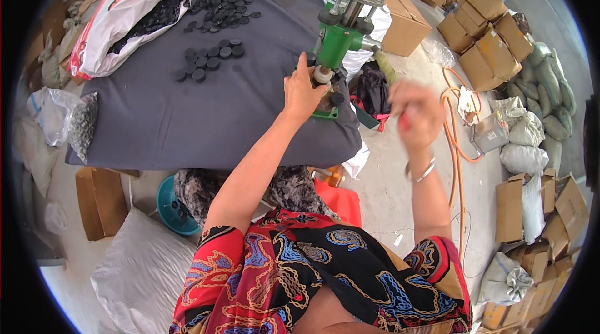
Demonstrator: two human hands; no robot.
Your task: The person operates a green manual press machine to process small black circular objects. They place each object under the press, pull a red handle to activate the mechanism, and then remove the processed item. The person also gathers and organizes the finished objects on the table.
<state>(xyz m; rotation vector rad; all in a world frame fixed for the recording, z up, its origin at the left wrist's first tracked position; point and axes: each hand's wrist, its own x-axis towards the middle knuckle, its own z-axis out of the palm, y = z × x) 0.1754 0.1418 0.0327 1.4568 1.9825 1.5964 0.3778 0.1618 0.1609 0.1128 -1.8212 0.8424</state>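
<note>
Nearest, the right hand [415,115] is a blur, curled around something red I cannot make out. Just left and farther, the left hand [304,91] pinches a small part at the base of the green press [336,43], fingers closed. The press's top is cut off. Beyond, black discs [209,62] lie across the grey-covered desk [187,121]; cardboard boxes [481,34] crowd the concrete floor [400,190] on the right.

The right hand [415,115], right of centre in the frame, is smeared by motion, so its grip on the red handle cannot be judged. The left hand [304,91] covers the base of the green press [336,43], whose top is cut off at the upper edge.
</note>
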